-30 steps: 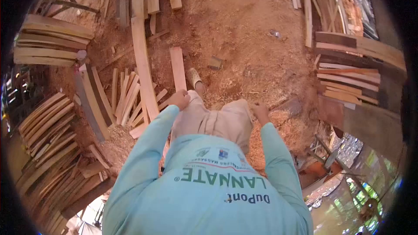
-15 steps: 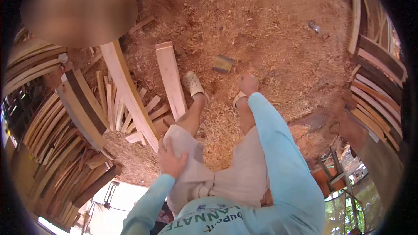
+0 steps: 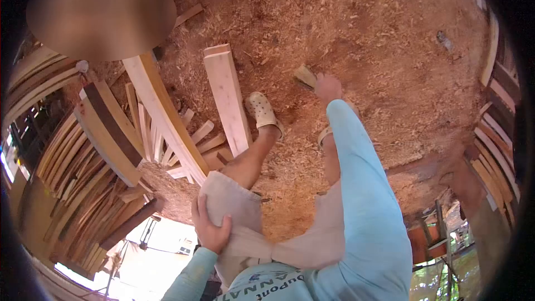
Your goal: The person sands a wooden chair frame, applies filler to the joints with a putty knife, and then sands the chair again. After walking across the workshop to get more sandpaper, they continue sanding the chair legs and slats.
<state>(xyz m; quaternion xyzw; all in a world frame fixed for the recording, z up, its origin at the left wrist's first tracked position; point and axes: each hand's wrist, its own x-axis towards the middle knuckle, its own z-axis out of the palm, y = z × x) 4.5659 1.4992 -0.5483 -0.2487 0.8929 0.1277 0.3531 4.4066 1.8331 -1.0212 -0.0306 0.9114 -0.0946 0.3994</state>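
My right hand (image 3: 329, 87) reaches down near the sawdust-covered ground, its fingers closed on one end of a small wooden block (image 3: 305, 76). The block has a yellowish face and a darker side, and its far end points up and left. My left hand (image 3: 213, 228) lies on my left knee with the fingers apart, holding nothing and touching only the light shorts (image 3: 239, 206). Part of the block is hidden behind my right fingers.
Two pale planks (image 3: 227, 97) lie just left of my left clog (image 3: 262, 114). A long beam (image 3: 161, 111) slants beyond them. Stacked boards line the left (image 3: 72, 161) and right (image 3: 496, 156) sides. Wood shavings (image 3: 384, 72) cover the ground.
My right hand has moved forward and closed on the block, which lay apart from it before and is now turned. The view has shifted slightly; my left hand stays on the knee.
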